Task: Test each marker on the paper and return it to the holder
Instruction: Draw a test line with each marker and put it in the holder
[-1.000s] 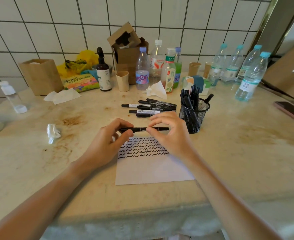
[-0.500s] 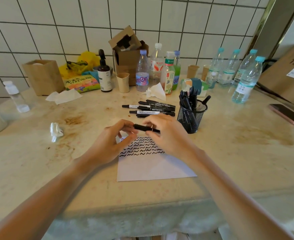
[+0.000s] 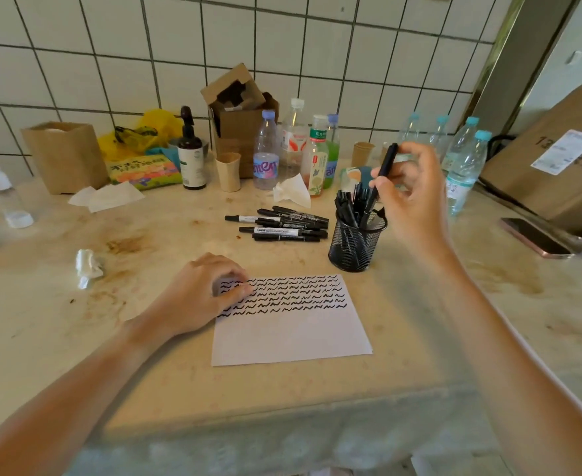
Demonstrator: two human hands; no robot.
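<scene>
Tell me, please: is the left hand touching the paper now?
Touching. The head view shows the left hand lying on the upper left corner of the paper, its curled fingers resting directly on the squiggle rows, with no gap visible.

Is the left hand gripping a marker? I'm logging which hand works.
No, the left hand rests curled on the white scribbled paper, holding nothing.
</scene>
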